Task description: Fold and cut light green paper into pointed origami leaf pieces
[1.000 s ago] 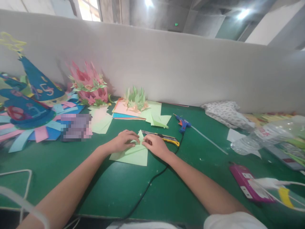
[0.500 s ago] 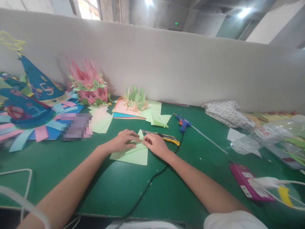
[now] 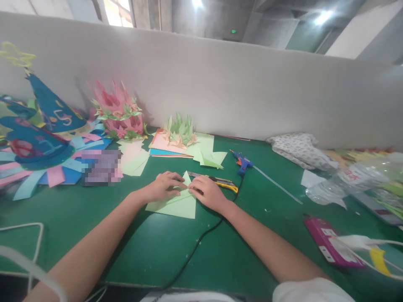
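Note:
A light green paper sheet (image 3: 176, 205) lies partly folded on the green table (image 3: 151, 247), with a pointed flap standing up between my hands. My left hand (image 3: 165, 186) rests on the sheet's left part, fingers curled and pressing the fold. My right hand (image 3: 206, 191) presses the paper at the flap's right side, fingertips pinched on the crease. A yellow utility knife (image 3: 225, 183) lies just behind my right hand.
A blue glue gun (image 3: 242, 162) with a black cord (image 3: 189, 256) lies beyond. Paper stacks (image 3: 176, 147), a pink paper flower (image 3: 118, 111) and blue cones (image 3: 47, 113) line the back left. Cloth (image 3: 296, 149), plastic bottle (image 3: 346, 180) and pink power strip (image 3: 327, 241) sit right.
My right hand has slid slightly up along the fold toward the flap's tip. The left hand and the sheet stay almost where they were.

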Tool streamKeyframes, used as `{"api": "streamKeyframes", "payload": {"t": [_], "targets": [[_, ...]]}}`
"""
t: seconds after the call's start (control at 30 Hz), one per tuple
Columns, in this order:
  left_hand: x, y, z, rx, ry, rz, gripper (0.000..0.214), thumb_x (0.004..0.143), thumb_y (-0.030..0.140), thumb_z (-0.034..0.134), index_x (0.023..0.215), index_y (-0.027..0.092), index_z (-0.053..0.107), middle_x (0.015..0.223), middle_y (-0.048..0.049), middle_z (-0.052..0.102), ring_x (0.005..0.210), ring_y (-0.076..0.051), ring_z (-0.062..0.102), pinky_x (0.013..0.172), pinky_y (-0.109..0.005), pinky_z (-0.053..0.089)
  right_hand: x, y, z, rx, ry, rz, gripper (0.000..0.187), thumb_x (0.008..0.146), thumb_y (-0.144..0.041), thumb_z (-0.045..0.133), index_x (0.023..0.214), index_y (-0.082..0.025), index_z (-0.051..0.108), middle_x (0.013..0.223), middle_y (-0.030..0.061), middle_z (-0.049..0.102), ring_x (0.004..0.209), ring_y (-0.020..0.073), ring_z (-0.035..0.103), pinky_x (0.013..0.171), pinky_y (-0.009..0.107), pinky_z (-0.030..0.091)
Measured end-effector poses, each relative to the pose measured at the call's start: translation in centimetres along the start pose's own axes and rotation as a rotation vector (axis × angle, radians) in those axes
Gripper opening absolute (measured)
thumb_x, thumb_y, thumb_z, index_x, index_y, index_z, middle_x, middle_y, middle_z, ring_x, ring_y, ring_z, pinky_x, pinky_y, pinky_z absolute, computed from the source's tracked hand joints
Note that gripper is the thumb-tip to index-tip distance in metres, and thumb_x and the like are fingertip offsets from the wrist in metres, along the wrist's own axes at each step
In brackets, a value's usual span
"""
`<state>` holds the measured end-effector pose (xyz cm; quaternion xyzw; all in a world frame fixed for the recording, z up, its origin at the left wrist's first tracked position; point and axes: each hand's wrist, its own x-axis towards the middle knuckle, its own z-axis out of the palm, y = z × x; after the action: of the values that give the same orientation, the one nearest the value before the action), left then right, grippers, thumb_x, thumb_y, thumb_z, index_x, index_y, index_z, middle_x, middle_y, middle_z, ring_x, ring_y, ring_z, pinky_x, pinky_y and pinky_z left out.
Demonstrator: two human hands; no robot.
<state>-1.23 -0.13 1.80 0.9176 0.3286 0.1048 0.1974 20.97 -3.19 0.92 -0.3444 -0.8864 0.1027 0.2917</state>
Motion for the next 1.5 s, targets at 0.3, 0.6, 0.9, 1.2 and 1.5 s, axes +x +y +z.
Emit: {"api": "streamKeyframes", "payload": {"t": [0.3,0.6,0.9,1.2,1.5], "targets": [[-0.1,-0.3,0.2,-0.022,0.031,0.011,0.026,0.085,0.041,0.049,0.107,0.035,0.062,0.117,-0.0008,0.054,0.104,-0.021,0.046,0.090,-0.035,0.032,-0.3,-1.1,-0.1,-0.145,-0.224,-0.372,0.026,0.093,-0.021,0.038,0.109,-0.016,0.058,0.103,0.0099,0.062,0.096,0.0183,0.051,0.083,0.033,0.041],[-0.1,-0.4,0.3,-0.023,0.049,0.041,0.025,0.085,0.040,0.050,0.104,0.031,0.064,0.118,-0.0027,0.055,0.104,-0.021,0.047,0.091,-0.036,0.032,-0.2,-1.0,0.1,-0.112,-0.244,-0.347,0.027,0.092,-0.022,0.039,0.113,-0.015,0.056,0.105,0.0101,0.062,0.097,0.0180,0.050,0.086,0.034,0.041],[0.0,-0.5,0.3,-0.020,0.038,0.043,0.025,0.086,0.040,0.049,0.104,0.031,0.064,0.118,-0.0022,0.055,0.105,-0.021,0.047,0.091,-0.034,0.033,-0.2,-0.9,0.1,-0.110,-0.285,-0.313,0.028,0.093,-0.022,0.037,0.113,-0.017,0.056,0.107,0.0099,0.059,0.098,0.0190,0.048,0.085,0.035,0.038],[-0.2,-0.2,0.0,0.004,0.018,0.031,0.024,0.088,0.036,0.045,0.103,0.031,0.064,0.119,-0.0018,0.054,0.105,-0.021,0.045,0.092,-0.036,0.031,0.1,-1.8,-0.4,-0.173,-0.340,-0.277,0.029,0.092,-0.028,0.040,0.115,-0.021,0.056,0.102,0.0075,0.057,0.091,0.0189,0.046,0.081,0.033,0.035],[-0.1,-0.3,0.1,-0.009,0.032,0.038,0.028,0.089,0.041,0.042,0.106,0.033,0.063,0.117,-0.0026,0.054,0.103,-0.021,0.046,0.091,-0.035,0.032,0.6,-3.2,-0.5,-0.246,-0.375,-0.234,0.030,0.091,-0.035,0.042,0.119,-0.030,0.054,0.106,0.0063,0.055,0.094,0.0196,0.045,0.079,0.033,0.034]]}}
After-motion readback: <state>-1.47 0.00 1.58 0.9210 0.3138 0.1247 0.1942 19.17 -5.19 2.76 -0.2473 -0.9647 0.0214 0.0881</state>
